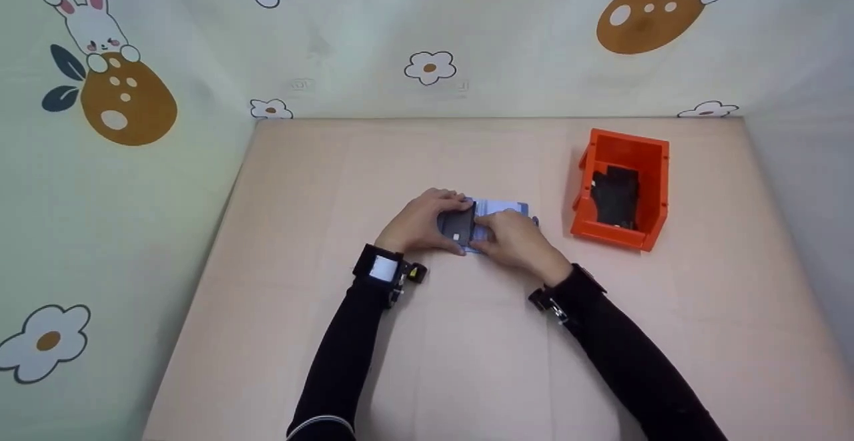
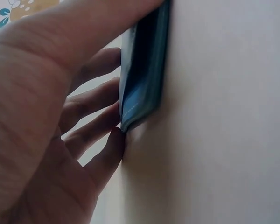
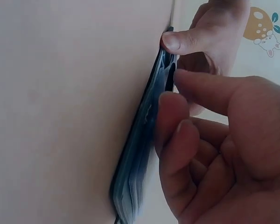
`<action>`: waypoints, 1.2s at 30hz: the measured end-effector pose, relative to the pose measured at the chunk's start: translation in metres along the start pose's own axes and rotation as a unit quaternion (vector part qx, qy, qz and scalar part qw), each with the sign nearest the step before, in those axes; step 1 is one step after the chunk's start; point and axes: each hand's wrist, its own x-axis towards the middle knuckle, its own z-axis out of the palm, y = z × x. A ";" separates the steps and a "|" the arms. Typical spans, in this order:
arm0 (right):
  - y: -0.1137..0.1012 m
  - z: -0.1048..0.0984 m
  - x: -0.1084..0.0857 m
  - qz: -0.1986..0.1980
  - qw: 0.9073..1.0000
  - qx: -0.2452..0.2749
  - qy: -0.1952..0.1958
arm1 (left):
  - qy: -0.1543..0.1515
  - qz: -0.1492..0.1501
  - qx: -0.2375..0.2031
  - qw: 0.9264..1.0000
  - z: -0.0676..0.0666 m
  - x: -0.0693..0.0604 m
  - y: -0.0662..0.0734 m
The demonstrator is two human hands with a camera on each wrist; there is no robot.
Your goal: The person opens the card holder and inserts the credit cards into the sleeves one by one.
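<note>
1. The notebook lies on the table between the two hands, its pale blue-and-white side by the right hand and its dark flap within the spread of the left.
2. The left hand grips across the dark end, thumb on the edge nearer the person and fingers on the far edge. The right hand is close beside it, fingers curled, seeming to pinch the flap's inner edge; its fingertips partly hide the contact.
3. The notebook looks thin and probably light, so a modest hold should steady it. It could slide if only one hand pulled.
4. The flap looks smooth and fairly stiff, likely to bend as one piece; its edge, between the hands, offers the best pinch.
5. The sheets under the right hand look thin and loosely layered. They would probably fan or crease if squeezed from the side, so the firm outer edges by the left thumb and fingers seem the safer hold.
6. Beyond the right hand, farther from the person, stands an orange bin with dark items inside; what they are, I cannot tell.
</note>
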 end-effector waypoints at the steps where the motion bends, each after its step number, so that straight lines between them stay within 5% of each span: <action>1: 0.001 -0.001 0.000 0.001 1.000 0.000 -0.003 | 0.000 -0.001 0.001 1.000 0.000 0.000 0.000; 19: 0.031 -0.038 -0.007 0.109 0.992 0.008 -0.068 | -0.009 -0.009 0.067 0.998 -0.002 -0.003 0.010; 36: 0.034 -0.045 -0.011 0.132 0.988 -0.009 -0.076 | -0.006 -0.008 0.072 0.997 -0.001 -0.006 0.009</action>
